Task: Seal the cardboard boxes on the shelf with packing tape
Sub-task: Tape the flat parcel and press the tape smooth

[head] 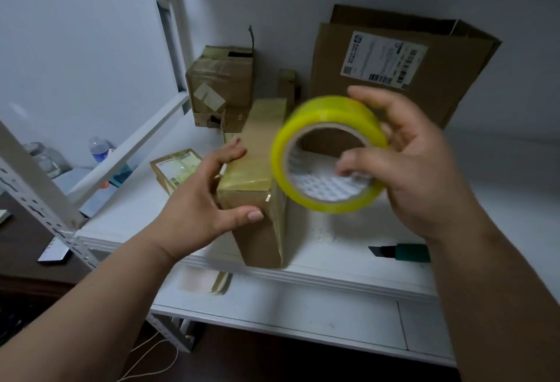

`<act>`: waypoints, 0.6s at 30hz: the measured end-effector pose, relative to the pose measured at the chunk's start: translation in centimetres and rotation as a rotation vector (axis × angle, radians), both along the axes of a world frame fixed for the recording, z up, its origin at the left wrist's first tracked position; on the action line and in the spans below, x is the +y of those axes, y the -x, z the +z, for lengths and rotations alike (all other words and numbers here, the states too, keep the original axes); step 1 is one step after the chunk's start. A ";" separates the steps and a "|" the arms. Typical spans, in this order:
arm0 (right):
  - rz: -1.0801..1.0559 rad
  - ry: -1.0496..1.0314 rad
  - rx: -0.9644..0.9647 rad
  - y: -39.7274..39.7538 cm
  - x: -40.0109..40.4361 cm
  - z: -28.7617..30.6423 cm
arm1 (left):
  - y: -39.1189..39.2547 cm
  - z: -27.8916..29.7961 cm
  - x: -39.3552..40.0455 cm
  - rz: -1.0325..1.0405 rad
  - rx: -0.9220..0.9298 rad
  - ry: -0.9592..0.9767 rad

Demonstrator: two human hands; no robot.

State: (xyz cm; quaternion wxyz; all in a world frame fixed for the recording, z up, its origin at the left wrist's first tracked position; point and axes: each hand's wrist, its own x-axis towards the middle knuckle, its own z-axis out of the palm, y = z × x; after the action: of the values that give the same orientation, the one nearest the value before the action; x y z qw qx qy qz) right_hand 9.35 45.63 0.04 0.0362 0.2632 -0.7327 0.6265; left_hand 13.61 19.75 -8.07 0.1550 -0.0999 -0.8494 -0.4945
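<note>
A narrow cardboard box (260, 169) stands on edge near the front of the white shelf (333, 269). My left hand (194, 203) grips its near end, thumb on the front face and fingers over the top. My right hand (415, 169) holds a yellow roll of packing tape (327, 154) in the air just right of the box, fingers through and around the core. The roll is blurred. Glossy tape shows along the box's top.
A large open box with a shipping label (394, 69) leans at the back right. A smaller taped box (221, 81) sits at the back left, a flat parcel (175, 169) beside my left hand. A green utility knife (400, 253) lies at the shelf's front right.
</note>
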 end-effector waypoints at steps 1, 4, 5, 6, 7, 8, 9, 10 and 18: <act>-0.006 0.018 -0.037 0.2 0.9 -0.4 | -0.1 -0.1 -0.4 0.010 -0.005 -0.004; 0.032 -0.032 -0.119 0.2 2.3 -2.7 | -0.6 -0.2 -0.8 0.024 -0.003 0.001; 0.043 -0.048 -0.139 0.0 2.3 -3.5 | -0.6 -0.2 -0.8 0.026 -0.006 -0.005; 0.052 -0.049 -0.162 -0.1 2.2 -4.3 | -0.6 -0.2 -0.7 0.026 -0.012 -0.010; 0.058 -0.038 -0.187 -0.3 2.1 -5.0 | -0.6 -0.2 -0.7 0.023 -0.018 -0.011; 0.057 -0.024 -0.210 -0.3 2.0 -5.6 | -0.6 -0.2 -0.6 0.019 -0.021 -0.011; 0.051 -0.017 -0.226 -0.4 1.8 -6.0 | -0.7 -0.3 -0.6 0.019 -0.024 -0.016; 0.042 -0.020 -0.235 -0.5 1.5 -6.4 | -0.7 -0.3 -0.6 0.020 -0.028 -0.033; 0.047 -0.135 -0.156 -0.8 -0.5 -4.7 | -2.2 -1.3 0.5 -0.003 -0.158 -0.522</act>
State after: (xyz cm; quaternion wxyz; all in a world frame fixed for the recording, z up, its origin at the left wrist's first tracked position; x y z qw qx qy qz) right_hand 10.18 45.11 -4.69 -0.0536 0.2326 -0.7673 0.5952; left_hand 15.78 20.24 -9.40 0.1082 -0.0191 -0.7023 -0.7034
